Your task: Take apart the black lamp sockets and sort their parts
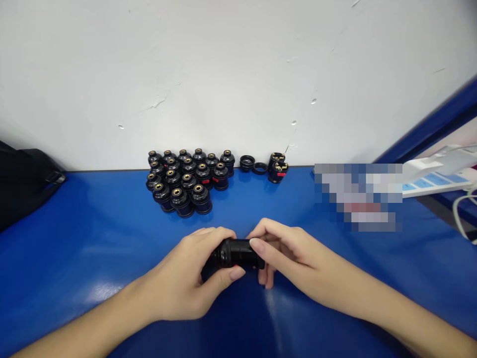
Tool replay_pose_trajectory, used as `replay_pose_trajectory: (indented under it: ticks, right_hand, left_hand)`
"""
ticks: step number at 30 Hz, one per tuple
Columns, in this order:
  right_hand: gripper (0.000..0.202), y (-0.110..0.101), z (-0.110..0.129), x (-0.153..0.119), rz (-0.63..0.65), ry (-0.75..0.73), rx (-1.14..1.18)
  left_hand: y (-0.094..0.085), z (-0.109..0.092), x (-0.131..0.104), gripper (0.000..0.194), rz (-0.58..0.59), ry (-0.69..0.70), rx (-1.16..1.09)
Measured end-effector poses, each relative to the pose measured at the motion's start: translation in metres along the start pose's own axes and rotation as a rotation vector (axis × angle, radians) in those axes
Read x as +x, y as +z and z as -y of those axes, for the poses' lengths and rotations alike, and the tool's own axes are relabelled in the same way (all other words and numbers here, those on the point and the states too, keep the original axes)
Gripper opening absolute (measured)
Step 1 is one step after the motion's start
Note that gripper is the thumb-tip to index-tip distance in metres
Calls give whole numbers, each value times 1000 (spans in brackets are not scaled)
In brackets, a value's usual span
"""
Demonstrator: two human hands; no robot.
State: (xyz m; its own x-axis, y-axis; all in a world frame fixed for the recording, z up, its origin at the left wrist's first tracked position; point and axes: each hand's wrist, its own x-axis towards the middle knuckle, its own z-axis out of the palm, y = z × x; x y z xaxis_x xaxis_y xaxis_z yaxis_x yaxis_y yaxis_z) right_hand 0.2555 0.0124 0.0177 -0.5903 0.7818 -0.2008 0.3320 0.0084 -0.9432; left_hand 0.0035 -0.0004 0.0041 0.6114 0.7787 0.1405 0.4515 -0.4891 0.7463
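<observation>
A black cylindrical part [241, 252] lies sideways between my two hands, low in the middle of the head view. My left hand [199, 273] is wrapped round its left end, with the thumb along the near side. At its right end, the thumb and fingers of my right hand [288, 248] are closed on it. A bit of red shows on the part's lower side by my left thumb. Beyond my hands stand several black lamp-holder-like parts [181, 201] in a tight group, upright, with brass-coloured holes on top.
Two black rings [247, 162] and two open black parts with brass contacts [278, 172] stand along the back of the blue table [112, 209]. A black bag [26, 184] is at far left. At right are a blurred-out item [357, 194] and a white power strip [432, 184].
</observation>
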Motion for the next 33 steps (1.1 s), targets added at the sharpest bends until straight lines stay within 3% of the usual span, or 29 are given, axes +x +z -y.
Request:
replay_pose_trajectory:
  ticks: [5, 7, 9, 13, 16, 20, 23, 26, 29, 33]
  right_hand:
    - [18, 2, -5, -4, -106, -197, -76]
    - [22, 2, -6, -5, -138, -249, -116]
    - [31, 2, -5, -4, -114, -210, -117]
    - [26, 2, -1, -1, -21, -77, -54]
    - [33, 1, -2, 1, -11, -53, -36]
    - [22, -1, -7, -1, -93, -238, -130]
    - [33, 1, -8, -2, -151, -338, -179]
    - [44, 5, -7, -2, -112, -199, -68]
    - [31, 7, -6, 1, -26, -66, 44]
    - [26, 6, -8, 2, -97, -157, -15]
  left_hand:
    - [-2, -3, 3, 18, 28, -63, -58]
    - [-3, -4, 3, 18, 27, -85, -69]
    - [-3, -4, 3, 15, 26, -77, -73]
    - [-2, -3, 1, 13, 5, -20, -51]
    - [-2, -2, 1, 17, 4, -34, -52]
    - [-3, -4, 3, 21, 20, -100, -99]
    - [-3, -4, 3, 20, 12, -101, -127]
    - [-3, -3, 3, 17, 8, -75, -120]
    - [-2, -3, 3, 15, 14, -57, -112]
    - [-3, -4, 3, 19, 21, -106, -146]
